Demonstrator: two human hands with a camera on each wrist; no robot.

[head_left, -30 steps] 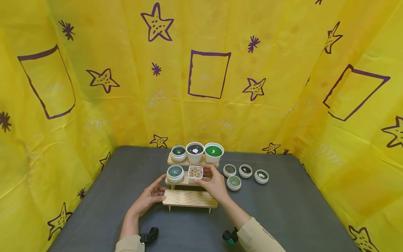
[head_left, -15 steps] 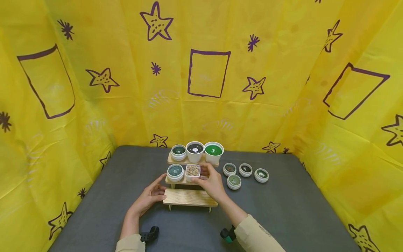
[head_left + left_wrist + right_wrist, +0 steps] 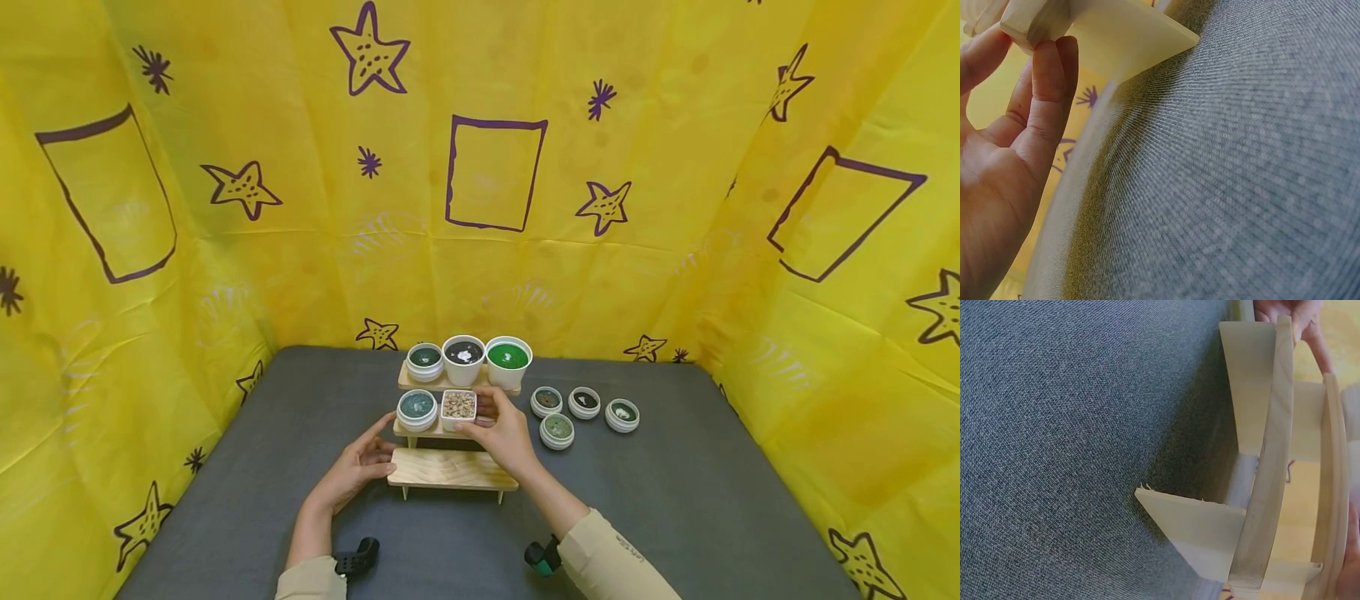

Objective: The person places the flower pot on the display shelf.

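Observation:
A wooden three-step stand (image 3: pixel 450 469) sits on the table with its lowest step bare. My left hand (image 3: pixel 351 477) holds the stand's left end; in the left wrist view its thumb and fingers (image 3: pixel 1047 94) pinch the wood. On the middle step, my right hand (image 3: pixel 512 437) grips a small square white pot (image 3: pixel 459 406) of pebble-like bits from its right side, thumb in front. Left of that pot stands a round white jar (image 3: pixel 417 408) with blue-green contents. The right wrist view mostly shows the stand's underside (image 3: pixel 1266 462); the pot is out of sight there.
The top step carries a jar with dark green contents (image 3: pixel 425 362), a black-filled cup (image 3: pixel 464 358) and a bright green cup (image 3: pixel 508 361). Several round jars (image 3: pixel 557 431) stand on the grey table right of the stand. Yellow cloth walls (image 3: pixel 487 283) enclose the table.
The right hand has moved the square pot slightly left along the middle step, closer to the blue-green jar. The left hand keeps its place on the stand.

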